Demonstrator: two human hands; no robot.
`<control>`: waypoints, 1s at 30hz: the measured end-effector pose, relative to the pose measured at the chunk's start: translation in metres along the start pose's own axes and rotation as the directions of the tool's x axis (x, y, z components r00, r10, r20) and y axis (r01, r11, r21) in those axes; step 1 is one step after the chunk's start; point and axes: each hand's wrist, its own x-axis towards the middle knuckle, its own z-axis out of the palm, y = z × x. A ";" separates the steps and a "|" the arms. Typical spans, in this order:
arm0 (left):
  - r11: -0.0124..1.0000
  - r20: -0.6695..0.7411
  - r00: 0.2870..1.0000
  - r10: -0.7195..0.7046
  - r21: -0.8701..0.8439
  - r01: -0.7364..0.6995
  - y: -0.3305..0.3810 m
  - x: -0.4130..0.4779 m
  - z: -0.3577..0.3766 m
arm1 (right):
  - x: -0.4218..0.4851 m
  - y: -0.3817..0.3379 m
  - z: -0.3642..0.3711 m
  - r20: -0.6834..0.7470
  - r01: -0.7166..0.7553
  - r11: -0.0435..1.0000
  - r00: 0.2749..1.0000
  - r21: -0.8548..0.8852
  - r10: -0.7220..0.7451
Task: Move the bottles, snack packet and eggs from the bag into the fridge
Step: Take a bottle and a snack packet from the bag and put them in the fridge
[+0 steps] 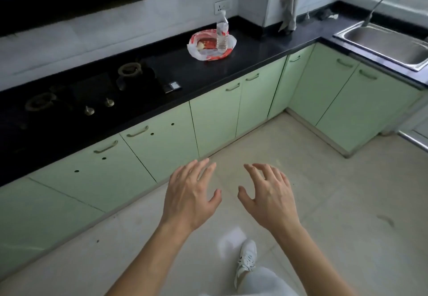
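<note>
A red-and-white plastic bag (228, 41) lies open on the black countertop (254, 48), far ahead of me. A clear water bottle (222, 32) stands upright in it. Beside the bottle I see a red snack packet (208, 42) and a pale egg (200, 45). My left hand (191, 194) and my right hand (269, 194) hover side by side over the floor, palms down, fingers spread and holding nothing. Both are well short of the counter. No fridge is in view.
A gas hob (76, 96) fills the counter's left part. Pale green cabinet doors (215, 115) run under the counter and turn the corner to a steel sink (389, 45) with a tap at the right. My leg and white shoe (246, 258) stand on the tiled floor.
</note>
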 end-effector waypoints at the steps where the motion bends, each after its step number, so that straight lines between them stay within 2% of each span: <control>1: 1.000 0.002 1.000 -0.002 0.004 0.002 0.006 0.016 0.003 | 0.012 0.011 0.000 0.000 -0.001 1.000 1.000 -0.001 0.001; 8: 0.998 -0.028 0.998 -0.056 -0.016 0.056 0.047 0.126 0.020 | 0.097 0.090 -0.008 -0.012 0.007 1.000 1.000 -0.002 -0.007; 15: 0.994 -0.052 0.993 -0.103 -0.029 0.102 0.066 0.197 0.027 | 0.164 0.148 -0.020 0.024 -0.012 0.999 1.000 -0.035 0.013; 21: 0.997 -0.009 0.997 -0.075 -0.019 0.075 0.069 0.243 0.043 | 0.210 0.166 -0.006 0.029 -0.019 1.000 0.999 -0.017 0.020; 30: 0.998 -0.016 0.998 -0.058 -0.029 0.057 0.033 0.358 0.063 | 0.314 0.174 0.023 0.043 -0.028 0.999 0.999 -0.040 0.030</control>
